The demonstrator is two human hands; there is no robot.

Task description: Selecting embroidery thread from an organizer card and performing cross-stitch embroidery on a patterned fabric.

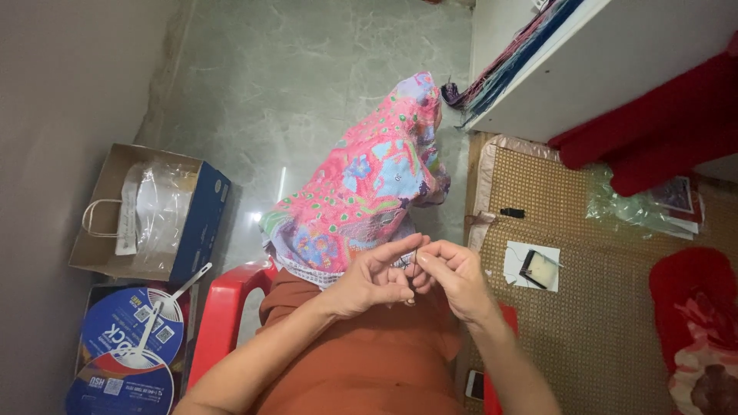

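A pink patterned cloth with blue and green motifs lies draped over my lap and knees, above my orange garment. My left hand and my right hand meet just below the cloth's white lower edge. Their fingertips pinch together at something very small and dark between them, too small to make out. I sit on a red plastic chair.
A blue paper bag with plastic inside stands on the tiled floor at left, two round hand fans below it. A woven mat at right holds a small white card, plastic wrap and red cushions. Threads hang off a white shelf.
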